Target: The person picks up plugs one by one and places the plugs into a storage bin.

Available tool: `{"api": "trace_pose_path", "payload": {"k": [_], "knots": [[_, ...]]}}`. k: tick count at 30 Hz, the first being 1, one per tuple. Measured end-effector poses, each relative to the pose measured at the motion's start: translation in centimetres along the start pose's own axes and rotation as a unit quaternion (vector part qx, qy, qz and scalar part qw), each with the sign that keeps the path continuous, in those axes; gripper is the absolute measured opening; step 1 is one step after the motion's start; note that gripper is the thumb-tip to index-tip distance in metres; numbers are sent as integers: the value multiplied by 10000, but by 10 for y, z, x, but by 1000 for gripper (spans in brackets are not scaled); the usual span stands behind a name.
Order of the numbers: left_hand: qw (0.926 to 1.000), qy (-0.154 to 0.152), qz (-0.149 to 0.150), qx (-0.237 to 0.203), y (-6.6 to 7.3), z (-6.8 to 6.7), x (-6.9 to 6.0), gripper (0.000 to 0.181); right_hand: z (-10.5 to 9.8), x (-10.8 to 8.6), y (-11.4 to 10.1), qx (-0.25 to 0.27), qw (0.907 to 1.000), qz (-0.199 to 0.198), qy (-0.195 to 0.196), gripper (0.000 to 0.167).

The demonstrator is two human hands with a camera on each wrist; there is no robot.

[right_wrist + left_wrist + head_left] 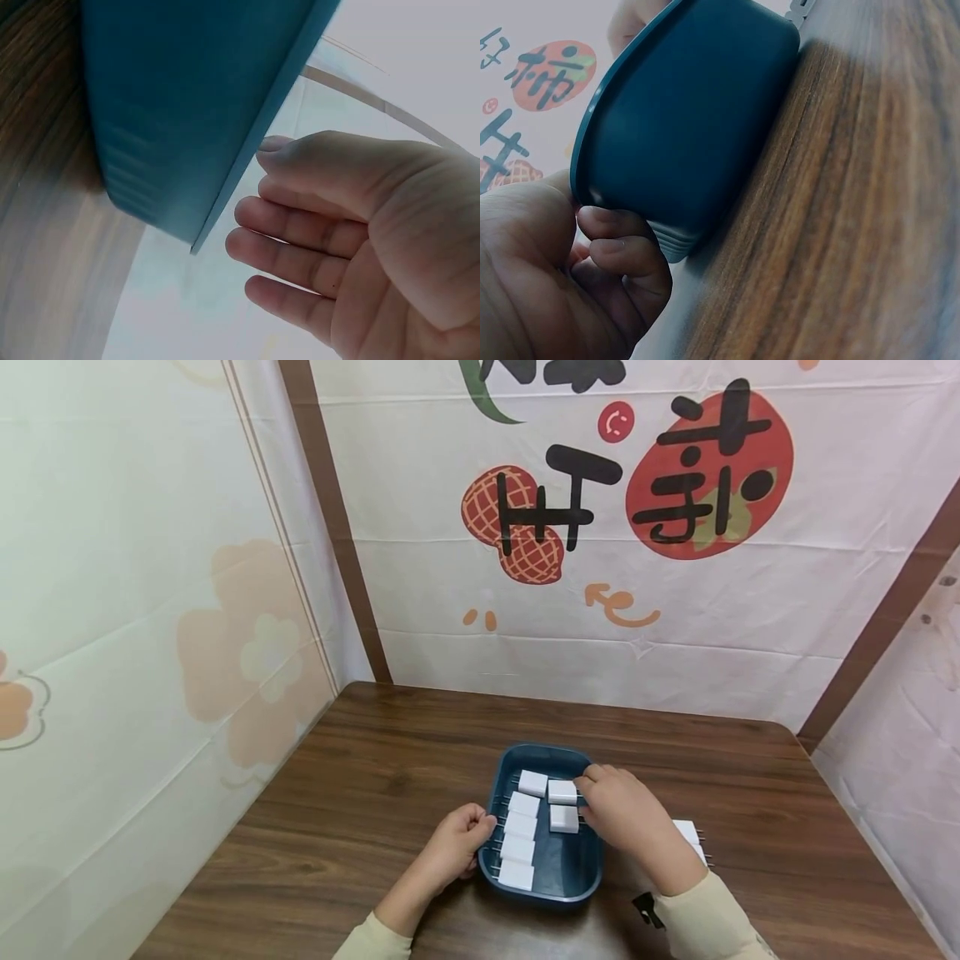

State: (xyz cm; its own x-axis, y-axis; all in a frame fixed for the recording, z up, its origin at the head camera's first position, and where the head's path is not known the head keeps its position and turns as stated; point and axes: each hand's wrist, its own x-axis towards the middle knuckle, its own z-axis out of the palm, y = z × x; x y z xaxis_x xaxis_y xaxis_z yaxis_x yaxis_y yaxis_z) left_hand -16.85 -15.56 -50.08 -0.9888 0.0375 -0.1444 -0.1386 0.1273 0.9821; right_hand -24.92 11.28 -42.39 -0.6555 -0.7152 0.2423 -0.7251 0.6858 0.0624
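A dark blue tray (566,860) lies on the table. Inside, several white plug adapters (520,826) line its left side with their metal prongs facing left. Two more adapters (563,818) sit at the upper right, prongs to the right. My left hand (459,842) grips the tray's left rim, thumb above and curled fingers below, as the left wrist view shows. Over the right rim reaches my right hand (626,806), its fingertips beside the prong end of the upper right adapter. Its fingers (289,253) look loosely bent, with nothing visible between them.
More white adapters (686,832) lie on the table right of the tray, partly behind the right forearm. A small black object (648,910) is by the right sleeve. The brown wooden table (360,760) meets printed cloth walls (420,585) at the back and sides.
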Motion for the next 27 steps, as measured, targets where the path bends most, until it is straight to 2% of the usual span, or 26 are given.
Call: {"api": "trace_pose_path", "payload": {"k": [9,14,18,27], "knots": [[10000,-8,-4,11,-1,0,1,26,-9,-14,12,-69,9996,30,286,35],[10000,3,-12,-1,0,-1,1,26,-11,-21,21,-51,9989,26,461,27],[10000,-5,-5,-15,-1,-1,0,26,-12,-25,28,-96,9992,104,372,26],[10000,-32,19,-52,-1,0,1,26,-14,-40,47,-156,9994,318,-24,38]]}}
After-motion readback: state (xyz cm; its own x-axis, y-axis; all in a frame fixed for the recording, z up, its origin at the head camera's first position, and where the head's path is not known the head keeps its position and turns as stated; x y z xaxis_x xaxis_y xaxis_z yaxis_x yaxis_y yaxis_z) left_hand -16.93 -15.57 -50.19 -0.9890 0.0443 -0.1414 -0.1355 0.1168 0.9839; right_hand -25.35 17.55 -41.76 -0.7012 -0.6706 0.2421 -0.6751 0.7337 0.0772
